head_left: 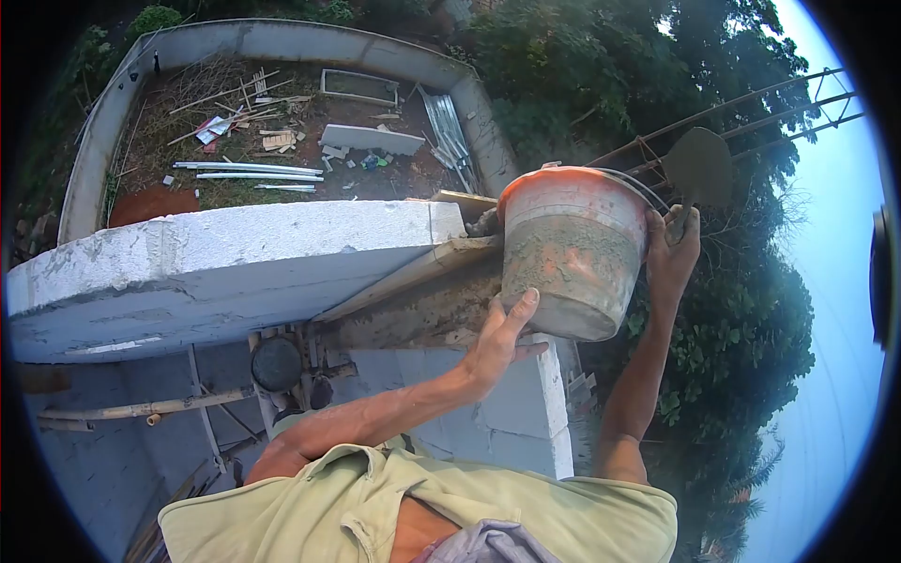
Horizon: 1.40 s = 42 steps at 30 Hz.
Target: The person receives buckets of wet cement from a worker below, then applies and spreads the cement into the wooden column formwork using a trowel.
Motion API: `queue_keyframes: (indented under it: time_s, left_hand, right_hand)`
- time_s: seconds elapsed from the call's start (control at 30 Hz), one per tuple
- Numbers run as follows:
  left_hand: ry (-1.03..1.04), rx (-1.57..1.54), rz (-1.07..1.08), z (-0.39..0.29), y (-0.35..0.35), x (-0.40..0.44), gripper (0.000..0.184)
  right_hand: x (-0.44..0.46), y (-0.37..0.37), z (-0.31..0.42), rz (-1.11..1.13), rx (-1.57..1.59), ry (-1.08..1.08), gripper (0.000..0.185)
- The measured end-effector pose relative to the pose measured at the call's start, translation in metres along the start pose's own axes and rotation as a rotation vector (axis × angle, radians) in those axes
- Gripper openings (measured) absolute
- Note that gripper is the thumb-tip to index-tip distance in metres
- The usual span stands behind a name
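A mortar-smeared bucket point(572, 253) with an orange-red rim is raised in front of me, above the block wall's corner. My left hand point(496, 345) is at its lower left side, thumb and fingers spread, the thumb overlapping the bucket's side. At the bucket's right, my right hand point(674, 239) is closed around the handle of a trowel point(699, 169), whose mortar-coated blade points upward. The bucket's wire handle point(638, 186) runs down to this hand; whether the fingers also hold it I cannot tell. The inside of the bucket is hidden.
A white block wall point(235, 239) curves across the left, beside a wooden plank point(404, 281). Below are bamboo poles point(150, 410) and a dark round container point(276, 364). Metal lattice bars point(788, 113) stretch along the right. A walled yard holds pipes point(249, 171) and timber scraps.
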<state>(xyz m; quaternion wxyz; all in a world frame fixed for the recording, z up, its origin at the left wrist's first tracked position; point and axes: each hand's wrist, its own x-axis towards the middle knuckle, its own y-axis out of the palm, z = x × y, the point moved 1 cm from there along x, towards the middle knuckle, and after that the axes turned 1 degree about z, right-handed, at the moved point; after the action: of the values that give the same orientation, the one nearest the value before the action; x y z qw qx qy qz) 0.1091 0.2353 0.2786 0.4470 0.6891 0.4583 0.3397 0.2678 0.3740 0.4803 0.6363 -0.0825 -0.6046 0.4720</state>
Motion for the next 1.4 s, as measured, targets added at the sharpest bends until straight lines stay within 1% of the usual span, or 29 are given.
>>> queue_keyframes:
  time_s: [0.1, 0.23, 0.27, 0.3, 0.37, 0.43, 0.5, 0.53, 0.57, 0.63, 0.7, 0.77, 0.8, 0.83, 0.9, 0.97, 1.03, 1.07, 1.1, 1.17, 1.23, 1.3, 1.33, 1.4]
  left_hand:
    - [0.002, 0.02, 0.044, 0.001, 0.002, -0.001, 0.086]
    - [0.025, 0.053, 0.057, -0.004, 0.009, -0.003, 0.087]
    - [0.019, 0.054, 0.056, -0.003, 0.008, -0.004, 0.087]
    - [0.011, 0.043, 0.056, -0.002, 0.007, -0.004, 0.088]
    - [0.023, 0.034, 0.059, -0.006, 0.005, 0.004, 0.089]
    - [0.024, 0.035, 0.077, -0.003, 0.006, 0.001, 0.09]
    - [0.023, 0.027, 0.08, -0.003, 0.006, 0.001, 0.09]
    - [0.037, 0.021, 0.089, -0.006, 0.006, 0.003, 0.091]
    - [0.052, 0.023, 0.091, -0.009, 0.007, 0.005, 0.091]
    - [0.03, 0.052, 0.055, -0.007, 0.011, 0.0, 0.091]
    - [0.023, 0.038, 0.063, -0.009, 0.01, 0.001, 0.091]
    - [0.036, 0.024, 0.08, -0.011, 0.01, 0.004, 0.092]
    - [0.041, 0.027, 0.082, -0.011, 0.011, 0.004, 0.091]
    - [0.03, 0.027, 0.079, -0.008, 0.011, 0.002, 0.091]
    - [0.025, 0.007, 0.079, -0.008, 0.011, 0.003, 0.09]
    - [0.028, -0.017, 0.086, -0.008, 0.012, -0.001, 0.09]
    - [0.059, 0.005, 0.108, -0.015, 0.017, -0.003, 0.09]
    - [0.049, 0.004, 0.102, -0.013, 0.017, -0.003, 0.09]
    - [0.045, -0.004, 0.09, -0.01, 0.017, -0.002, 0.09]
    - [0.036, -0.014, 0.08, -0.006, 0.018, -0.006, 0.091]
    - [0.057, -0.051, 0.128, -0.01, 0.02, -0.004, 0.091]
    - [0.048, -0.036, 0.124, -0.006, 0.019, -0.002, 0.091]
    - [0.042, -0.019, 0.121, -0.003, 0.018, -0.004, 0.092]
    - [0.055, -0.046, 0.136, -0.003, 0.023, -0.009, 0.092]
  right_hand:
    - [0.004, -0.002, -0.006, 0.004, -0.064, -0.024, 0.033]
    - [0.004, 0.006, -0.004, -0.042, 0.014, -0.045, 0.029]
    - [0.008, 0.006, -0.005, -0.012, -0.09, -0.07, 0.03]
    - [0.005, 0.004, -0.004, -0.013, -0.092, -0.068, 0.03]
    - [0.007, 0.004, 0.0, -0.086, -0.012, -0.063, 0.03]
    - [0.008, 0.008, 0.002, -0.073, 0.041, -0.018, 0.03]
    - [0.01, 0.011, 0.003, -0.031, -0.121, -0.06, 0.03]
    - [0.01, 0.01, 0.001, -0.076, -0.043, -0.055, 0.029]
    - [0.014, 0.011, 0.0, -0.079, -0.036, -0.068, 0.029]
    - [0.01, 0.007, -0.004, -0.054, -0.034, -0.014, 0.03]
    - [0.008, 0.009, -0.002, -0.02, -0.003, -0.002, 0.031]
    - [0.012, 0.007, -0.003, -0.073, -0.088, -0.035, 0.03]
    - [0.011, 0.007, -0.001, -0.121, -0.037, -0.041, 0.029]
    - [0.011, 0.008, 0.0, -0.119, -0.036, -0.038, 0.029]
    - [0.012, 0.011, 0.002, -0.027, -0.069, -0.011, 0.026]
    - [0.012, 0.01, 0.0, -0.045, -0.119, -0.051, 0.025]
    - [0.011, 0.006, 0.0, -0.163, -0.076, -0.035, 0.029]
    - [0.011, 0.009, -0.002, -0.184, -0.053, -0.112, 0.027]
    - [0.012, 0.013, -0.004, -0.181, -0.054, -0.1, 0.027]
    - [0.014, 0.017, -0.005, -0.154, -0.099, -0.205, 0.027]
    - [0.019, 0.014, 0.001, -0.198, -0.04, -0.234, 0.028]
    - [0.013, 0.011, -0.003, -0.182, 0.067, -0.208, 0.027]
    - [0.015, 0.012, -0.001, -0.153, -0.104, -0.3, 0.028]
    - [0.014, 0.009, -0.005, -0.176, -0.06, -0.292, 0.027]
